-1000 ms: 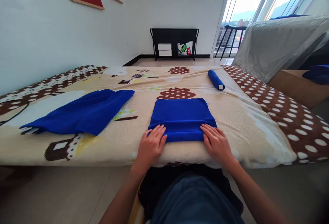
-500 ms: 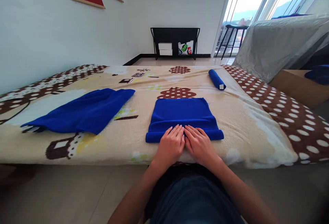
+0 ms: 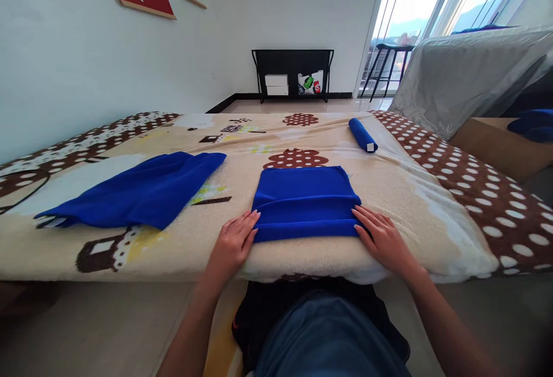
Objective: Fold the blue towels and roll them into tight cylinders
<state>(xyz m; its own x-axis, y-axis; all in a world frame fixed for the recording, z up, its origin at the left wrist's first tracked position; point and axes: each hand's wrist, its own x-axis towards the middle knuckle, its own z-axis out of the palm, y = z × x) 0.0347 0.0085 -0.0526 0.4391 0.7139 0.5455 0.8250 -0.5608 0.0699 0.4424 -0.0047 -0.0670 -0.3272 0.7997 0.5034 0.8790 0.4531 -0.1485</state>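
Note:
In front of me a blue cloth point(image 3: 305, 192) lies on a patterned blanket point(image 3: 285, 259), its near edge rolled into a thick band. My left hand point(image 3: 233, 241) rests at the left end of that roll, fingers stretched out with the tips touching it. At the opposite end my right hand point(image 3: 380, 236) lies with its fingers extended, the fingertips on the cloth's right edge. Neither hand grasps anything. A blue cloth roll point(image 3: 363, 135) with a small white tag sits farther back on the right. To the left, another blue cloth point(image 3: 142, 189) is spread loosely in wrinkles.
The blanket's near edge drops off just before my knees. A dark cord point(image 3: 45, 178) curves at the far left. Beyond stand a black rack point(image 3: 292, 63), a stool point(image 3: 391, 48), a sheet-covered piece point(image 3: 470, 71) and a cardboard box point(image 3: 496, 146).
My hands have moved apart from the middle of the roll to its two ends. The rolled band's ends now sit in line with the cloth's sides instead of sticking out.

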